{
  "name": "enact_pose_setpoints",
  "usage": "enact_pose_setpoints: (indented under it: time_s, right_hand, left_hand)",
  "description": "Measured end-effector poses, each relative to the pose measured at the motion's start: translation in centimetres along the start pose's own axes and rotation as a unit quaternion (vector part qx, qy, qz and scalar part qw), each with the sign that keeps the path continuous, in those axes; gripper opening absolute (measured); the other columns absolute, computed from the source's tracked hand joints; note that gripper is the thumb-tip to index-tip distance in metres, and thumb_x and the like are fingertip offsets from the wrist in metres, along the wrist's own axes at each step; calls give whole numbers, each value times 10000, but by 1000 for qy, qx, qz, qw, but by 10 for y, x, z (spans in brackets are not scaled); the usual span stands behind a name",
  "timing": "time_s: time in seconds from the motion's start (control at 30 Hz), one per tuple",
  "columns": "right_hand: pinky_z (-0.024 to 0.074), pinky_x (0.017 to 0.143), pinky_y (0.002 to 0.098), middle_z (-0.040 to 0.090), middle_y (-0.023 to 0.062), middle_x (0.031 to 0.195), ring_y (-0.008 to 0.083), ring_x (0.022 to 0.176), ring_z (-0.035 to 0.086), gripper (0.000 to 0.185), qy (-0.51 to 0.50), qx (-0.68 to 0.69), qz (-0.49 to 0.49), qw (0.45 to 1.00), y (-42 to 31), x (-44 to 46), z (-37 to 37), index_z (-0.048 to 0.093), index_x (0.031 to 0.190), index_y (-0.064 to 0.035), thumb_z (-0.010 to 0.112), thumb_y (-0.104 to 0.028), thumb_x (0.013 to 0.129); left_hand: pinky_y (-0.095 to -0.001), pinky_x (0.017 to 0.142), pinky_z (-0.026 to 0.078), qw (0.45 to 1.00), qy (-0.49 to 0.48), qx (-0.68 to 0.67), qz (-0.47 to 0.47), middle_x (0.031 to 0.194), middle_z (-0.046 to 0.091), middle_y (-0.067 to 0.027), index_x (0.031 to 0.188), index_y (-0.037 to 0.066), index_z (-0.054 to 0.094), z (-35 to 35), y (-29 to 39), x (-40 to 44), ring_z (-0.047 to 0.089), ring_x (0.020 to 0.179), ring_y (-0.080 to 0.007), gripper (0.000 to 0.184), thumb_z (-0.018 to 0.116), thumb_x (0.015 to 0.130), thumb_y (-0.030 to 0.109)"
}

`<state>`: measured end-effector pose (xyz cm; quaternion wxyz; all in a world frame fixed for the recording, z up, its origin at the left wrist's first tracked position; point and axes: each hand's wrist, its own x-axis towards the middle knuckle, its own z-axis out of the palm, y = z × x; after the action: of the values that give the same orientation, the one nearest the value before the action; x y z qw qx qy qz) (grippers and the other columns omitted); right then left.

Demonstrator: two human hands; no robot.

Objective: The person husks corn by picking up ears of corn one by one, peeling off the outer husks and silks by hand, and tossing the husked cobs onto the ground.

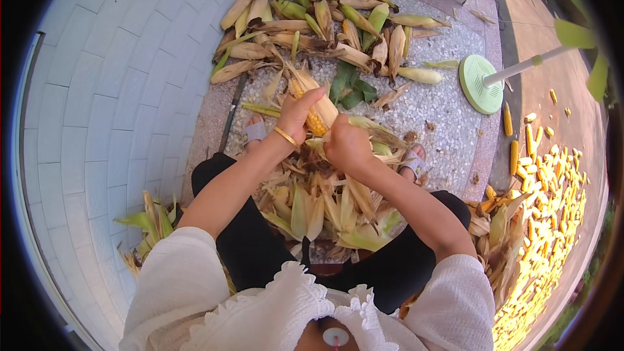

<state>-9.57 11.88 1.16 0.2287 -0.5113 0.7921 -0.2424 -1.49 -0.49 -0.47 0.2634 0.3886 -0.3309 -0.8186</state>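
1. In my head view, the yellow ear of corn with a pale, papery husk along one side (316, 123) is up off the floor, between the wearer's two hands and above the space between the feet.
2. I see its long axis run steeply on a slant: the far end points up and to the left, towards the heap of green and tan unshucked ears (312, 26); the near end points down and to the right, towards the wearer. I cannot tell which end is the tip.
3. It looks partly bared to me: tight rows of glossy yellow kernels show on the left side and near the lower end, while the dry, cream-tan husk covers the right side.
4. The left hand (299, 115) is wrapped round the ear's left side, thumb laid across it; a thin gold-coloured bangle (286, 136) circles that wrist.
5. The right hand (348, 144) is closed at the lower end, on the husk; its back hides the fingertips from me.
6. Beneath both hands I see a loose mound of straw-coloured and green stripped husks (325, 208), on a grey speckled stone floor (448, 117).
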Motion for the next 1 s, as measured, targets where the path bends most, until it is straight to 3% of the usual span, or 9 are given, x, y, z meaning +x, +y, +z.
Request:
enact_pose_setpoints:
  time_s: [0.1,0.17,0.33,0.57,0.67,0.73,0.87,0.93,1.0]
  right_hand:
    - [487,515,440,574,202,587,383,559,602,305,-53,-12,-169,984,10,-19,-3,429,851,20,627,-103,655]
    - [479,501,433,568,181,577,362,550,602,298,-85,-18,-206,975,5,-44,-11,438,848,13,632,-97,650]
    - [467,496,426,572,148,587,337,533,593,325,-145,-51,-246,957,29,-48,-15,444,862,-14,652,-107,630]
    - [451,518,481,582,195,607,407,586,584,252,89,-112,-18,990,95,-3,-61,427,903,-32,604,-126,751]
    - [475,584,453,620,213,740,378,684,617,339,1,-109,22,994,85,-12,-55,443,962,-33,651,-206,759]
    - [492,714,408,630,209,927,331,855,631,540,-106,-183,-201,957,72,-30,-32,450,1107,-24,722,-295,727]
    - [470,824,373,599,196,1077,284,991,601,699,-116,-154,-268,944,51,-37,-31,447,1220,-11,775,-330,691]
    - [496,774,353,636,169,1001,254,897,635,662,-119,132,-87,980,34,-11,-50,499,1201,12,783,-311,699]
    - [502,724,340,649,159,939,236,835,643,586,-97,176,-41,979,21,-3,-55,538,1137,24,778,-302,713]
  left_hand:
    - [-330,739,536,997,-59,-1,-58,935,625,-51,1057,42,559,-6,10,-10,627,815,-164,310,698,793,127]
    - [-334,793,539,940,-232,109,-227,979,625,-64,1120,15,534,-13,19,-23,636,854,-172,374,689,796,123]
    - [-310,850,519,939,-207,107,-253,1072,593,-93,1218,2,468,-17,23,-49,613,958,-168,510,704,791,148]
    - [-356,697,568,943,-256,155,-146,1026,595,-144,1250,-7,382,-47,56,-28,658,845,-257,665,768,755,215]
    - [-355,696,571,966,-187,163,-69,1020,597,-148,1251,5,384,-60,73,-22,661,834,-264,676,776,745,221]
    - [-321,770,538,972,-139,185,-47,1039,588,-134,1260,12,384,-64,74,-21,633,902,-217,710,796,722,224]
    - [-294,912,420,880,-125,431,153,1105,546,-97,1276,6,370,-47,59,-27,521,1033,-163,824,844,653,262]
    - [-347,866,447,824,-129,511,208,1113,553,-168,1284,-6,343,-39,36,-32,564,1018,-285,898,848,621,328]
    - [-367,855,454,784,-128,551,256,1075,570,-195,1268,5,350,-25,22,-40,584,992,-314,892,841,611,358]
